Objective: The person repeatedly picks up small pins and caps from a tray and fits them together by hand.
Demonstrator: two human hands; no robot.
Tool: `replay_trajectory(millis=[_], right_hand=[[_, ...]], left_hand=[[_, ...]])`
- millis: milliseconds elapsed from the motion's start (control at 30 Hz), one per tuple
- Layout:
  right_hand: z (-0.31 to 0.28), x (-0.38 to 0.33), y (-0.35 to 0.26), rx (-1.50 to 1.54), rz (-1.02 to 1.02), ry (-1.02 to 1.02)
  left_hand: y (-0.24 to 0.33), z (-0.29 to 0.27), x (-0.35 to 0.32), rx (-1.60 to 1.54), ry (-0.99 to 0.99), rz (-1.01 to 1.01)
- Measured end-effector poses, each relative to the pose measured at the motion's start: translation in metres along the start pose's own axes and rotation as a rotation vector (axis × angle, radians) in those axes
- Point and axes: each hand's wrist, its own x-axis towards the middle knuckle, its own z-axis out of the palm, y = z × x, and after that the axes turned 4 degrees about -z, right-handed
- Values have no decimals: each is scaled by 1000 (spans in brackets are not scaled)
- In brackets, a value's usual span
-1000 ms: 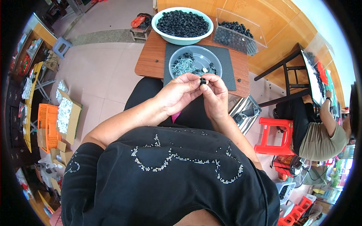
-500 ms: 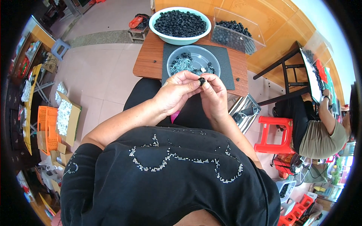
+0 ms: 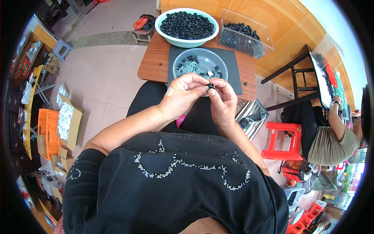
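Between the fingertips of both my hands is a small round black part, like a knob or cap; its far side is partly covered by fingers. My left hand pinches it from the left, thumb and forefinger closed on it. From the right, my right hand grips the same part with thumb and fingers. Just beyond my hands stands a clear round tub holding shiny metal screw-like pieces, several black parts and a small white piece. Beneath the tub lies a dark grey mat.
A pale green basin heaped with black parts stands at the back of the brown table. Beside it is a clear bin of black pieces. Rightward, a person sits near a red stool. An orange crate stands left.
My hands and the black part have shifted very slightly to the right and nearer. Both still pinch it. The person at the right has moved an arm a little.
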Motion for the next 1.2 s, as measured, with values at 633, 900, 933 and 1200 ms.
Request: replay_trajectory(millis=[633, 900, 933, 1200], right_hand=[[3, -1, 14, 169, 143, 75], [0, 0, 20, 174, 167, 56], [-1, 0, 21, 171, 170, 56], [-2, 3, 16, 69, 81, -40]], left_hand=[[-6, -1, -2, 12, 129, -76], [-2, -6, -2, -44, 89, -129], [-3, -7, -1, -49, 77, -113], [5, -12, -2, 265, -2, 120]])
